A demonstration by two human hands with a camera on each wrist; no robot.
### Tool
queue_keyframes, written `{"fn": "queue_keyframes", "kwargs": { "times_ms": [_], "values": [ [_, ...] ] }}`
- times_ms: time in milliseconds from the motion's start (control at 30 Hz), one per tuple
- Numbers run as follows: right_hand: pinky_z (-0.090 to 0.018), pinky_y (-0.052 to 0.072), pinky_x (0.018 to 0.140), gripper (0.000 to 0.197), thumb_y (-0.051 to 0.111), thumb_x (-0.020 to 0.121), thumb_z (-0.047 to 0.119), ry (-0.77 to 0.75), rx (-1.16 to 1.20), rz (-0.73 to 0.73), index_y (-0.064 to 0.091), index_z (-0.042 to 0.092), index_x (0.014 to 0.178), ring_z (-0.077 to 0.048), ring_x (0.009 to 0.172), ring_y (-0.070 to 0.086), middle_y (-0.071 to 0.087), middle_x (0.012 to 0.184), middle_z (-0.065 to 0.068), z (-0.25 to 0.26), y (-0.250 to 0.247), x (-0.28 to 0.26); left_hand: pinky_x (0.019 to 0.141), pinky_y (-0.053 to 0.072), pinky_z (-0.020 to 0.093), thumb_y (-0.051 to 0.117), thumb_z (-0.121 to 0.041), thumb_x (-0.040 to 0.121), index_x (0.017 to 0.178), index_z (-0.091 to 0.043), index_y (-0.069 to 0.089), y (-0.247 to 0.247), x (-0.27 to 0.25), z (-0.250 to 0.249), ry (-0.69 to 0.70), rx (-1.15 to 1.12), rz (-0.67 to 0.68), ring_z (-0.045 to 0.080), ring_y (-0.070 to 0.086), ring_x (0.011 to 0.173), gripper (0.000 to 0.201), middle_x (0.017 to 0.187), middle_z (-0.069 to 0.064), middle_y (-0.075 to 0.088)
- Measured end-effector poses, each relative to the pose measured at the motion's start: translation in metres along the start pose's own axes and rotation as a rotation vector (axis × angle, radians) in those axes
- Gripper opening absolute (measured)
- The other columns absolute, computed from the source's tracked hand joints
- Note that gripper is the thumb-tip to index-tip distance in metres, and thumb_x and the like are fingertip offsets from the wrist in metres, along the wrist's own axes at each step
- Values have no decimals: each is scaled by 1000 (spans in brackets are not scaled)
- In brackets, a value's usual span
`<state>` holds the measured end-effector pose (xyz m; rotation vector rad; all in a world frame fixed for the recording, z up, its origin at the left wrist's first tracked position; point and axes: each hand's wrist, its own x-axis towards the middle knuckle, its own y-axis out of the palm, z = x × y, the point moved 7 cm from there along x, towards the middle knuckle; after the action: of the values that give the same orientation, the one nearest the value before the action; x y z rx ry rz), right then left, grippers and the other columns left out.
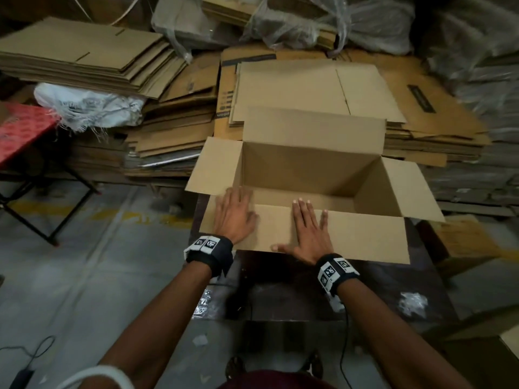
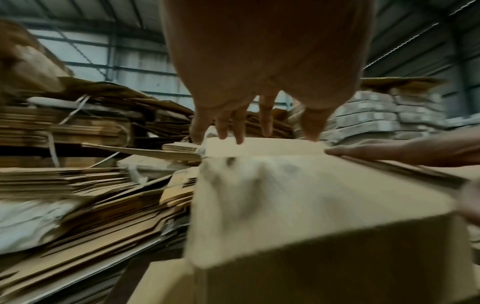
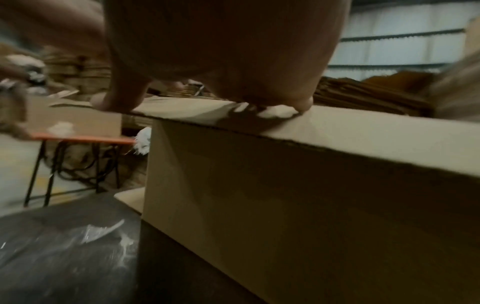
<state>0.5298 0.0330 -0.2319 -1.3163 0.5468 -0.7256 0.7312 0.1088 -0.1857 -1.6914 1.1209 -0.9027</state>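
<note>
An open brown cardboard box (image 1: 303, 175) stands on a dark table (image 1: 280, 284) in front of me, its inside bare. The far, left and right flaps stand out; the near flap (image 1: 351, 234) lies folded outward towards me. My left hand (image 1: 234, 213) lies flat with straight fingers on the near flap's left end, fingertips at the box's left corner. My right hand (image 1: 307, 230) presses flat on the near flap a little to the right, fingers spread. In the left wrist view the left hand's fingers (image 2: 239, 123) touch the flap's edge. The right wrist view shows the box's front wall (image 3: 298, 205) below the right hand's palm.
Stacks of flattened cardboard (image 1: 84, 57) fill the back and left, with plastic-wrapped bundles (image 1: 309, 21) behind. A red folding table (image 1: 19, 130) stands at the left. A white woven sack (image 1: 90, 105) lies on the stacks. Crumpled plastic (image 1: 412, 303) lies on the dark table.
</note>
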Motion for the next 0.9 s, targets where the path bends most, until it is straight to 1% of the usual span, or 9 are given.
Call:
{"fn": "queue_keyframes", "kwargs": {
  "times_ms": [100, 167, 200, 267, 333, 433, 533, 733, 900],
  "values": [
    [-63, -12, 121, 152, 35, 51, 107, -80, -123, 89, -15, 15, 162, -24, 156, -21, -23, 168, -7, -1, 2, -19, 124, 4, 62, 60, -68, 83, 156, -27, 28, 14, -21, -32, 193, 15, 154, 31, 6, 157, 90, 167, 8, 21],
    [-61, -3, 123, 135, 59, 65, 82, -92, -145, 68, -4, 16, 164, -26, 158, -7, -8, 171, -8, -6, -6, -29, 122, 2, 66, 62, -78, 73, 158, -28, 24, 24, -28, -45, 287, 165, 230, 34, 5, 156, 105, 165, 8, 20],
    [-59, 3, 124, 119, 69, 72, 58, -96, -135, 31, 6, 16, 164, -26, 159, 4, 6, 171, -9, -8, -13, -33, 121, 2, 67, 66, -74, 73, 157, -28, 25, 26, -29, -51, 322, 222, 238, 35, 7, 155, 105, 164, 9, 23],
    [-56, 18, 124, 97, 74, 68, 21, -120, -96, -134, 36, 16, 156, -27, 153, 29, 41, 160, -9, -13, -38, -39, 122, 3, 65, 72, -59, 76, 153, -27, 34, 21, -28, -62, 373, 254, 178, 34, 16, 153, 92, 159, 8, 34],
    [-57, 32, 118, 80, 76, 64, 11, -129, -74, -352, 56, 16, 142, -29, 140, 48, 61, 140, -7, -21, -69, -45, 124, 5, 63, 74, -38, 78, 147, -24, 45, 6, -24, -73, 411, 184, 32, 33, 23, 152, 76, 151, 8, 45],
    [-57, 37, 113, 60, 76, 73, 11, -88, -77, -671, 63, 13, 132, -32, 127, 55, 65, 128, -12, -37, -122, -47, 124, 12, 63, 69, -10, 79, 136, -17, 55, -26, -15, -88, 426, 96, -321, 35, 28, 149, 60, 139, 11, 56],
    [-54, 40, 106, 51, 74, 82, 22, 63, -149, -782, 59, 13, 130, -32, 119, 48, 59, 124, -16, -63, -152, -30, 122, 18, 63, 66, -5, 79, 135, -11, 56, -45, 2, -100, 338, 120, -527, 41, 28, 145, 57, 133, 18, 54],
    [-46, 46, 83, 39, 80, 85, 30, 257, -65, -568, 62, 9, 113, -35, 99, 55, 58, 110, -19, -127, -117, 3, 122, 17, 63, 69, -3, 70, 135, -9, 52, -3, 34, -84, 137, 169, -416, 43, 35, 132, 68, 134, 21, 41],
    [-49, 42, 95, 46, 73, 91, 33, 315, 112, -505, 58, 16, 131, -35, 116, 49, 51, 127, -16, -167, -54, -26, 107, 39, 56, 68, -13, 85, 133, -5, 49, 50, 4, -61, -148, -126, -392, 42, 40, 126, 52, 136, 22, 41]
  ]
}}
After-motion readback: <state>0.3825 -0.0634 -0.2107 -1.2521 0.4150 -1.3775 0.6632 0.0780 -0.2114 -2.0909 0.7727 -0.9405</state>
